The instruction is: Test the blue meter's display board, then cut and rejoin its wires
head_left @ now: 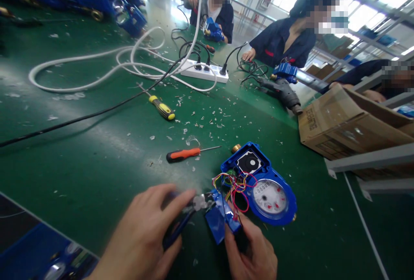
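My left hand is wrapped round dark-handled pliers, whose jaws touch the upper end of a blue-wrapped pack. The pack's lower end is pinched between the thumb and fingers of my right hand. Thin red, yellow, white and black wires run from the pack to an opened blue water meter just beyond it. A round dial with red pointers faces up on the meter, and a brass fitting shows at its far side.
An orange screwdriver and a yellow one lie on the green table, among plastic scraps. Behind them are a white power strip and looped cables. A cardboard box stands at right; co-workers sit opposite, near a heat gun.
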Motion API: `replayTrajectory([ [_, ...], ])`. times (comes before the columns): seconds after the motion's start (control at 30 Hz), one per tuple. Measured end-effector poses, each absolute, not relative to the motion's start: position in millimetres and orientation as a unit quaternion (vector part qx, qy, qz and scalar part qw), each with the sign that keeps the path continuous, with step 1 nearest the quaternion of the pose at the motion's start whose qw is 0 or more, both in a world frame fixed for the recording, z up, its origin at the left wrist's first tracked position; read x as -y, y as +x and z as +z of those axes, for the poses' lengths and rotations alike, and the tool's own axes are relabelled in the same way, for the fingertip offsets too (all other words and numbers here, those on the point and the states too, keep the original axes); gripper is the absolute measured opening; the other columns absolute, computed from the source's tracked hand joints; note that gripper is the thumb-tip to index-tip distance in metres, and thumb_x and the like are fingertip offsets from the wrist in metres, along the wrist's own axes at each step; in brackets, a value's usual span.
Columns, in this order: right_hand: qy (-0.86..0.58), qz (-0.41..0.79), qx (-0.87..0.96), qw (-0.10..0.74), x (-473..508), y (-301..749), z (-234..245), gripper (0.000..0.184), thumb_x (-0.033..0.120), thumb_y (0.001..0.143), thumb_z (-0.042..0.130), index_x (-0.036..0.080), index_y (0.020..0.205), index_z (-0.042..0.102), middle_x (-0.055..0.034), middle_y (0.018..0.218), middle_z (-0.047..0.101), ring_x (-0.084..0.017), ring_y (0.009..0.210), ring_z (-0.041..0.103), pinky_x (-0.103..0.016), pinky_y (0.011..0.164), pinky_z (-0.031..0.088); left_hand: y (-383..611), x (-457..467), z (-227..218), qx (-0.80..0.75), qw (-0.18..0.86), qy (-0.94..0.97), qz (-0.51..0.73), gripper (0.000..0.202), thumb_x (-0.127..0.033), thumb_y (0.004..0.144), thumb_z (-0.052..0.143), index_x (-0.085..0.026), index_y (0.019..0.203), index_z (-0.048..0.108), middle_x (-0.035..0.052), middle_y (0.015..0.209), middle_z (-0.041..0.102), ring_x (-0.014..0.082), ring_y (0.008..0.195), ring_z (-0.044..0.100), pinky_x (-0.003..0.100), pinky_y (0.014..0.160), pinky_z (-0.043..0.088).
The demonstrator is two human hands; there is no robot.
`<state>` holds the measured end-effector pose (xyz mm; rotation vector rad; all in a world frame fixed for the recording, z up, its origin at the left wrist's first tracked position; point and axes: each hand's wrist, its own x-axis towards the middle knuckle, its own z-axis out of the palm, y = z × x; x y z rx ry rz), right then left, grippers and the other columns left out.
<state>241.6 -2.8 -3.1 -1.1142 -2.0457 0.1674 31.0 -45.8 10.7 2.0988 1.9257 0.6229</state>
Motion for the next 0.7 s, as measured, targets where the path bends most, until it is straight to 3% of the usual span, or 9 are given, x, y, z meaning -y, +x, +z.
replayTrajectory([
  [0.23,-0.412,0.081,0.817,0.395,3,244,-4,0.034,0.010,0.081,0.054,0.015,0.114,0.057,-0.0077,0.102,0.071,-0.021,0.089,0.069,-0.027,0.081,0.057,37,37,17,-0.615,0.063,0.758,0.209,0.059,-0.009,0.070,0.053,-0.030,0.125,0.045,0.0106,0.110,0.048,0.0277,0.094,0.047,0.046,0.074,0.047],
  [0.7,-0.363,0.076,0.853,0.367,-6,250,2,0.038,0.008,0.080,0.048,0.013,0.117,0.053,-0.0092,0.101,0.071,-0.020,0.092,0.068,-0.028,0.081,0.057,12,2,29,-0.533,0.037,0.830,0.159,0.055,-0.005,0.078,0.043,-0.035,0.125,0.046,0.0090,0.111,0.048,0.0275,0.099,0.047,0.046,0.079,0.043],
])
